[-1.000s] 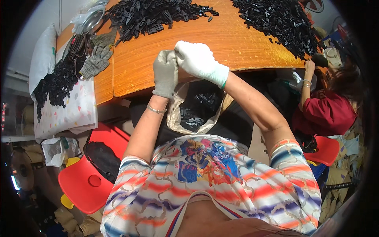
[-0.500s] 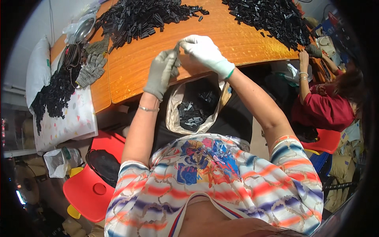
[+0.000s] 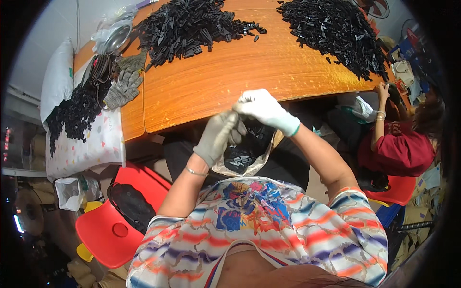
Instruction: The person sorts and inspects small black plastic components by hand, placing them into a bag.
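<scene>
Both my hands wear white gloves and meet above my lap, just in front of the orange table's (image 3: pixel 206 91) near edge. My left hand (image 3: pixel 217 135) and my right hand (image 3: pixel 263 108) pinch a small part between their fingertips; the part itself is mostly hidden by the gloves. Under them, an open bag (image 3: pixel 246 158) of small black plastic parts rests on my lap. A big heap of black parts (image 3: pixel 185 25) lies on the table at the far left, another heap (image 3: pixel 336 33) at the far right.
A person in a red top (image 3: pixel 398 149) sits at the right with a hand on the table edge. A red chair (image 3: pixel 108 230) holding a black bag stands at my left. Grey gloves (image 3: pixel 122 89) and more black parts (image 3: pixel 74 113) lie on a side surface.
My joined hands have come down and toward me, from over the table's edge to above the bag on my lap. The view has tilted, so more tabletop shows.
</scene>
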Action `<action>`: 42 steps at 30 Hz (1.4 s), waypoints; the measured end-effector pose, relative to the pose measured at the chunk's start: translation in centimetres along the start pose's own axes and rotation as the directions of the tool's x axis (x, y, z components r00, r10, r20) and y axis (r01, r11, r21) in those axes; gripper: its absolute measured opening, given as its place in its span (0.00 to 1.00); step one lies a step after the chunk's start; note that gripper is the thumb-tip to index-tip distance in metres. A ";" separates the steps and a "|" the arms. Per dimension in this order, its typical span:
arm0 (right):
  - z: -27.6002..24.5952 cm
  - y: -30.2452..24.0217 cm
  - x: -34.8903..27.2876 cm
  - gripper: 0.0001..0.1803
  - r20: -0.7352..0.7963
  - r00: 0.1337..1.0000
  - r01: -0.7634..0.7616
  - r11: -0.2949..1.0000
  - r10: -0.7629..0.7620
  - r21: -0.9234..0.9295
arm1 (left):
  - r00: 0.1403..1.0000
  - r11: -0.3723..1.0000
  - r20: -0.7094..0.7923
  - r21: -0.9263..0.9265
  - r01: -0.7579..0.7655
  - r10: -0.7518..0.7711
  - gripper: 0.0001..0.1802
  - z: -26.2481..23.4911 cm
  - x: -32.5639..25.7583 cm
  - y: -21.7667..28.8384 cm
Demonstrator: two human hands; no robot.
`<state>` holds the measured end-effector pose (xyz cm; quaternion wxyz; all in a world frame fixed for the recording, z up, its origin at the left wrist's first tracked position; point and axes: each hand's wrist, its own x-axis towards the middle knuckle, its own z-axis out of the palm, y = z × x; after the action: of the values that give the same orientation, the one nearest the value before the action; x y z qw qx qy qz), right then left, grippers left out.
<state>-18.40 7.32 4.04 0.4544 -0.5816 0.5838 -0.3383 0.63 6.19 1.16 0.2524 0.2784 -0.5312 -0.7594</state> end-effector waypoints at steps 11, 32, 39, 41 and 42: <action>-0.5 3.8 -2.5 0.20 0.100 0.986 0.163 0.888 -0.133 -0.430 | 0.875 0.059 -0.043 0.998 0.017 0.482 0.17 -3.1 8.9 7.7; -12.0 2.3 24.5 0.20 -0.313 0.851 -0.137 0.398 -0.421 -0.907 | 0.868 -0.418 0.193 0.908 0.018 0.457 0.17 -9.9 20.5 6.7; -9.8 3.0 22.6 0.24 -0.117 0.899 0.032 0.329 -0.421 -0.944 | 0.844 -0.388 0.234 0.921 -0.034 0.482 0.16 -10.8 17.2 5.9; -9.6 4.0 21.0 0.21 -0.035 0.859 0.145 0.307 -0.511 -0.941 | 0.825 -0.362 0.269 0.928 -0.084 0.497 0.18 -10.5 16.4 5.8; -9.7 4.6 20.1 0.19 -0.001 0.832 0.207 0.313 -0.555 -0.927 | 0.812 -0.363 0.290 0.926 -0.104 0.507 0.18 -10.2 16.3 5.6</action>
<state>-27.28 -13.37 0.50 -0.1264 -0.7899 0.5784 -0.1598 -3.48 -13.41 1.11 0.2024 0.2996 -0.9268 0.1020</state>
